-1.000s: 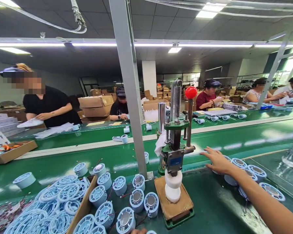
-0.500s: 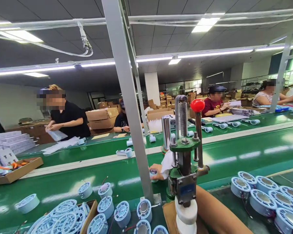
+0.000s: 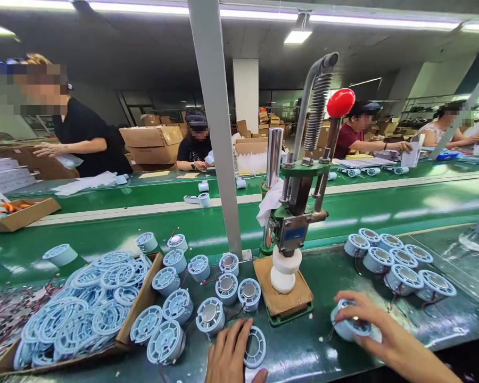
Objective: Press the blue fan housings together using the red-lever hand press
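Observation:
My right hand is closed around a light-blue round housing low over the bench, right of the hand press; its fingers cover part of the housing. At the front middle, my left hand has its index finger and thumb at the edge of a spoked light-blue ring, which looks tilted up between them. Beside the left fingers stand several housings with silver discs. The hand press, with a red ball on its lever, has white round blocks under its ram, above a brown board.
A cardboard box heaped with light-blue rings sits at left, loose wired parts beyond it. More housings are grouped at right. A grey post rises by the green belt. Several people work across it.
My right hand has come back from behind the press to the front right. My left hand has come into view at the front. The view has tilted down.

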`<action>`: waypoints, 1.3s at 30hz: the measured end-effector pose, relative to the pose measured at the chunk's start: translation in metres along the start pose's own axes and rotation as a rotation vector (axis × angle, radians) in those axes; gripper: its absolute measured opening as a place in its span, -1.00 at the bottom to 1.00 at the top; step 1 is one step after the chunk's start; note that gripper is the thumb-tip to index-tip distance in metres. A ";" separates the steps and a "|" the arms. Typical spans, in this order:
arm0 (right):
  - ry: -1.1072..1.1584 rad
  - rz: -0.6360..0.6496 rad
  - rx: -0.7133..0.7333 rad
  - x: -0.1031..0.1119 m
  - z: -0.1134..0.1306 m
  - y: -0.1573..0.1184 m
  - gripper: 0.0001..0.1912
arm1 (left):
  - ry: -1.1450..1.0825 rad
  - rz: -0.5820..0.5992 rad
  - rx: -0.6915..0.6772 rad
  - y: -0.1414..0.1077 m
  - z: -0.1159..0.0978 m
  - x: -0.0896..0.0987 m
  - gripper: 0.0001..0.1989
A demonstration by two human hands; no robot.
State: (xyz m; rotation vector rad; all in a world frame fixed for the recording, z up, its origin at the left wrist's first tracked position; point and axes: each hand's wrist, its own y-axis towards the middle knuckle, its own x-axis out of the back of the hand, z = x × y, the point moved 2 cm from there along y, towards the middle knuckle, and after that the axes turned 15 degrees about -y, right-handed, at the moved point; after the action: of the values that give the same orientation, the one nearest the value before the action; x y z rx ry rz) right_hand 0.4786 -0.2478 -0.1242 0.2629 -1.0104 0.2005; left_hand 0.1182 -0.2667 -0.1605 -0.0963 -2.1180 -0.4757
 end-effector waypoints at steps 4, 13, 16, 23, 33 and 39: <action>0.128 0.028 0.023 -0.022 0.032 -0.009 -0.68 | -0.041 0.002 -0.014 0.001 -0.010 0.004 -0.22; 0.155 -0.331 -0.186 -0.065 0.029 -0.012 -0.51 | -0.121 -0.047 -0.002 -0.007 -0.014 0.013 -0.42; 0.184 -0.297 -0.069 -0.095 0.065 -0.001 -0.42 | -0.300 -0.152 0.023 -0.006 -0.018 0.019 -0.40; 0.295 -0.362 0.066 -0.162 0.127 0.024 -0.21 | -0.307 -0.081 -0.081 0.006 -0.050 0.016 -0.20; 0.392 -0.348 -0.050 -0.167 0.135 0.023 -0.06 | -0.410 -0.108 0.092 0.007 -0.048 0.011 -0.33; 0.387 -0.343 -0.018 -0.159 0.137 0.022 0.06 | -0.539 -0.055 0.087 0.010 -0.047 0.016 -0.30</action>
State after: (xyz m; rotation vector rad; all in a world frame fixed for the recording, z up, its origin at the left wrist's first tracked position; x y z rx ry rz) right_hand 0.2795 -0.2756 -0.1885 0.3607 -0.5714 -0.0690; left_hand 0.1487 -0.2769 -0.1216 -0.1266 -2.6721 -0.4201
